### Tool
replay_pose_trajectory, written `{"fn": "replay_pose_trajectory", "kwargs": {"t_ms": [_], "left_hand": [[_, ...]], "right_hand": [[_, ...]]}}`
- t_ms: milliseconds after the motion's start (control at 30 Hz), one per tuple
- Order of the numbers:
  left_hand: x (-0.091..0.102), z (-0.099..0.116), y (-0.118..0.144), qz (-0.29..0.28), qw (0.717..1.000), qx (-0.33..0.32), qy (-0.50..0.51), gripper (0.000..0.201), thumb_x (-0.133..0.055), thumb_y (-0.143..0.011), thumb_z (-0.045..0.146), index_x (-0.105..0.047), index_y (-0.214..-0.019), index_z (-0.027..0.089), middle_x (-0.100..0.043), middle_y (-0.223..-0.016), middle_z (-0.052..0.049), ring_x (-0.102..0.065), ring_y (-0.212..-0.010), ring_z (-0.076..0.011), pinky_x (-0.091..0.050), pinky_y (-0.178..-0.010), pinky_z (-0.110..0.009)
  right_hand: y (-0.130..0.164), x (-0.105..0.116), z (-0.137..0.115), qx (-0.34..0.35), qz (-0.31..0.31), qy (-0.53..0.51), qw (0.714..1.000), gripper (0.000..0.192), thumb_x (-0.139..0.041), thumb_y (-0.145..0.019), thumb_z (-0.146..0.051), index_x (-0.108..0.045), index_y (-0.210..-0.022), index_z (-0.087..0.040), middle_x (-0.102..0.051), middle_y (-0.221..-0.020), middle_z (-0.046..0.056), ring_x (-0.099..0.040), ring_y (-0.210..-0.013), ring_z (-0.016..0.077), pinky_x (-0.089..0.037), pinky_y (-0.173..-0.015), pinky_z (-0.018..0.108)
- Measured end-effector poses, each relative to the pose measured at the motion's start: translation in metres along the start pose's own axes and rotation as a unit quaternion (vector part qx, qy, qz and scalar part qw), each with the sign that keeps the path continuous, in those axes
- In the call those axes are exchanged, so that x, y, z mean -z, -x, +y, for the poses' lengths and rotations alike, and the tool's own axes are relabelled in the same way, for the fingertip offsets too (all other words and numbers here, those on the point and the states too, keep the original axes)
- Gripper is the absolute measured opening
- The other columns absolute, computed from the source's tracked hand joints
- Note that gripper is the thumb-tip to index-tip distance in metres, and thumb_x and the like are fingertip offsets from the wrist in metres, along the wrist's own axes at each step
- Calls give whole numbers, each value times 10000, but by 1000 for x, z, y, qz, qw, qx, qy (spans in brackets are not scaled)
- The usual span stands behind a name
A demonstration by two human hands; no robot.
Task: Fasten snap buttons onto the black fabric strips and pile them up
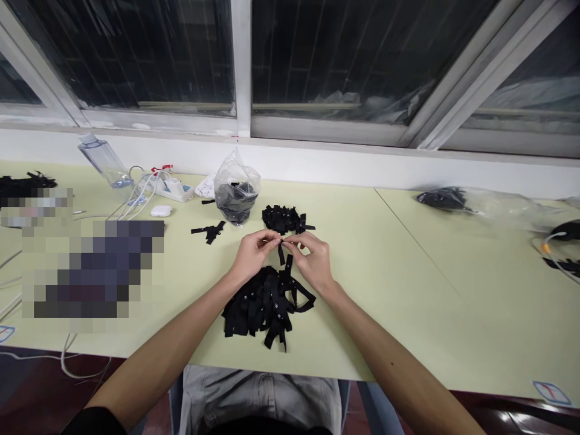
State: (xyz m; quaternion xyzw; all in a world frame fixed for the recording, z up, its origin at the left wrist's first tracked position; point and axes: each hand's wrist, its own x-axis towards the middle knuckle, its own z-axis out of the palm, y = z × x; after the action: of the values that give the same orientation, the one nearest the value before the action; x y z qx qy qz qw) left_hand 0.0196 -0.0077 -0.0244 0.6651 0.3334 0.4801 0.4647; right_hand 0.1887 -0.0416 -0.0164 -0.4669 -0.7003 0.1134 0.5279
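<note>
While the two forearms reach forward over the near edge of the pale green table point(408, 290), the loose heap of black strips point(265, 302) lies just below the wrists, touching the underside of both hands. Above this heap the left hand point(252, 254) and the right hand point(312, 258) meet, fingertips pinched narrow on one small black strip point(281, 249), which hangs down a little between them. Just beyond the fingertips lies a smaller pile of black pieces point(283, 219). Beyond the left hand, a little further, stands a clear plastic bag point(236, 188) with dark pieces inside, and one single black strip point(209, 231) lies beside it. Further to the left of the left hand are a white earbud case point(161, 211), a white power strip point(170, 188) and a tilted clear bottle point(105, 160). Far beyond the right hand a second plastic bag point(480, 202) lies flat near the wall.
</note>
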Motion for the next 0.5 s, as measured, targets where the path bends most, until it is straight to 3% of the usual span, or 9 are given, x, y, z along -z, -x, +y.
{"fn": "replay_pose_trajectory", "kwargs": {"t_ms": [500], "left_hand": [[0,-3,0,3,1000,14,13,220,-654,-856,356,-733,-939,168,-726,-1014,-92,-675,-936,-206,-533,-879,-341]], "right_hand": [[-1,-1,5,-59,-8,-23,998,99,-652,-856,-266,-738,-824,-229,-734,-813,30,-636,-721,190,-483,-662,342]]}}
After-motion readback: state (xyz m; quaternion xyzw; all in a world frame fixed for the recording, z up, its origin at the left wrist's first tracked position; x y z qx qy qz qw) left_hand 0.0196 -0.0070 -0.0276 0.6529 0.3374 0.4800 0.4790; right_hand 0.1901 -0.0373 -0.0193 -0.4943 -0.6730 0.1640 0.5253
